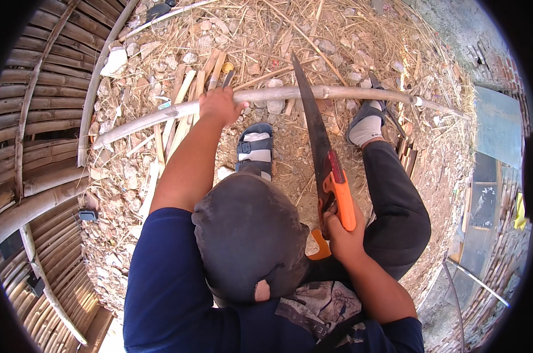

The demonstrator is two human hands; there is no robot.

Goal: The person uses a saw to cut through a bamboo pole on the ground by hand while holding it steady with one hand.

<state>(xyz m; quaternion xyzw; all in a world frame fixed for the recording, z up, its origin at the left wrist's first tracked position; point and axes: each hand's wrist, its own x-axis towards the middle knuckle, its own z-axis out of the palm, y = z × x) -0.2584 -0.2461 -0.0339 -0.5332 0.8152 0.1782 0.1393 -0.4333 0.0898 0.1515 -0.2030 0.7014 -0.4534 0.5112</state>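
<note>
A long, pale, slightly curved bamboo pole stretches from left to right in front of me, low over the littered ground. My left hand is closed over it, left of the middle. In my right hand is a hand saw with an orange handle and a dark, tapering blade, held by the handle. The blade points away from me and crosses the pole right of my left hand, its tip reaching past the far side. Whether the teeth touch the bamboo I cannot tell. My fingers partly hide the handle.
Straw, stones and split wood strips cover the ground. My sandaled left foot is behind the pole, my right foot close against it. A bamboo slat wall stands left; a bluish panel and brickwork stand right.
</note>
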